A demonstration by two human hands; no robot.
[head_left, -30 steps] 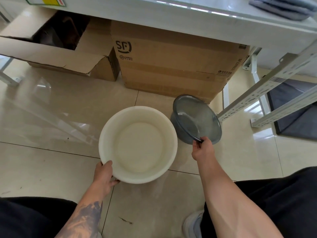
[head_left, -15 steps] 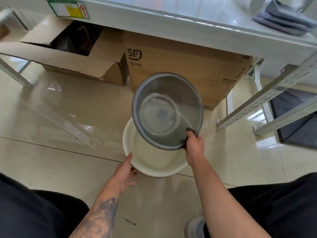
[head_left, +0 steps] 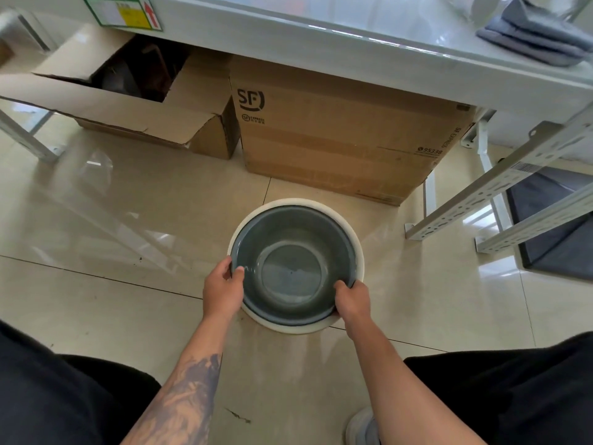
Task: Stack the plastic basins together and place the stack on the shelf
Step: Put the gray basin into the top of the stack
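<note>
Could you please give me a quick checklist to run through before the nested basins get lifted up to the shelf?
1. Grey basin nested inside white basin: ok.
2. Left hand on the rims, thumb inside: ok.
3. Right hand on the rims opposite: ok.
4. Fingers hooked under the white rim too: cannot tell.
5. Free space on the shelf left of the folded grey cloth: ok.
6. Stack resting level on the floor: ok.

Smaller basin (head_left: 290, 271) inside larger basin (head_left: 359, 248)
</note>
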